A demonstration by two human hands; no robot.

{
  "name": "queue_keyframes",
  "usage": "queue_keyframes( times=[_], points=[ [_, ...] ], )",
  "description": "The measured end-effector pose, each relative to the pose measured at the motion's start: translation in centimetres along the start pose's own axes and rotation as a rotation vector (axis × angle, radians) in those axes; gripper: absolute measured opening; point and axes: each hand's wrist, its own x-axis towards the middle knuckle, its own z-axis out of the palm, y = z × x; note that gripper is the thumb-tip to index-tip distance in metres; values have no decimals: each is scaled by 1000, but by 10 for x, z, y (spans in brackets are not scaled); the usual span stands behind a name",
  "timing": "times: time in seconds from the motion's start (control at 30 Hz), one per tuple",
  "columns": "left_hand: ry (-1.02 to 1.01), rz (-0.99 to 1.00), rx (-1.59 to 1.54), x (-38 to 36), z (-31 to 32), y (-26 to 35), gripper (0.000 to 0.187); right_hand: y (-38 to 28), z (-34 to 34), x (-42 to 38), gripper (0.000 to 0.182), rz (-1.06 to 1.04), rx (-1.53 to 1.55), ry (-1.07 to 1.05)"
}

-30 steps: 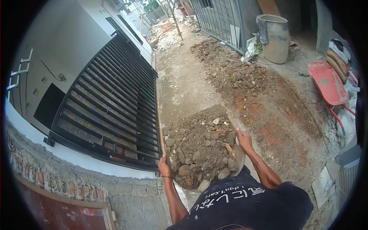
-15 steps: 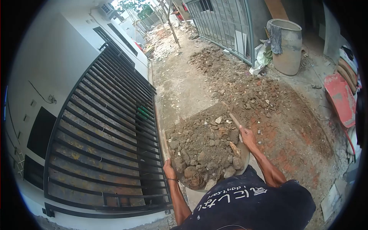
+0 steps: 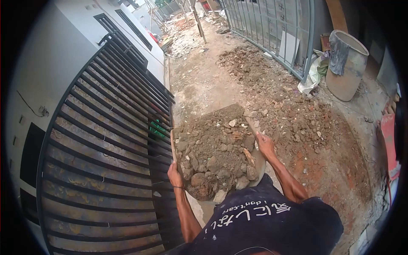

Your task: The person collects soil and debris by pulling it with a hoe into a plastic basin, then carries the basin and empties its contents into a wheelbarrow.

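Observation:
Between my two arms is a barrow [image 3: 257,173] heaped with brown soil and stones [image 3: 216,148]. Its wooden rails run along both sides, and no wheel shows. My left hand [image 3: 174,174], with a dark band at the wrist, is closed around the left rail [image 3: 173,144], close to the black gate. My right hand [image 3: 265,143] grips the right rail [image 3: 250,124], beside the loose rubble. The load's near edge lies against or just in front of the dark shirt [image 3: 263,216]; the exact gap cannot be told.
A black barred gate [image 3: 106,140] stands close on the left, by a white wall [image 3: 68,63]. Rubble [image 3: 297,123] lies on the right. Beyond are a grey barred gate [image 3: 272,34], a large barrel [image 3: 346,68], a red tray-like object [image 3: 389,140] and wooden poles [image 3: 197,21] along the dirt path [image 3: 204,80].
The barrow has moved a little forward along the black gate, with both hands still holding it. The view has shifted too, and the barrel now appears nearer and further right.

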Motion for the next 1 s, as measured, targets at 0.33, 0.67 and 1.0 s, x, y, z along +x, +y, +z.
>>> queue_keyframes(
  times=[0.33,0.67,1.0],
  points=[
    [-128,8,-92,281,129,24,39,-45,98,247,60,95,58,62],
    [-225,-4,-152,560,280,54,38,-134,183,512,63,94,28,138],
    [-193,7,-119,819,329,79,36,-240,314,736,65,57,16,106]
  ],
)
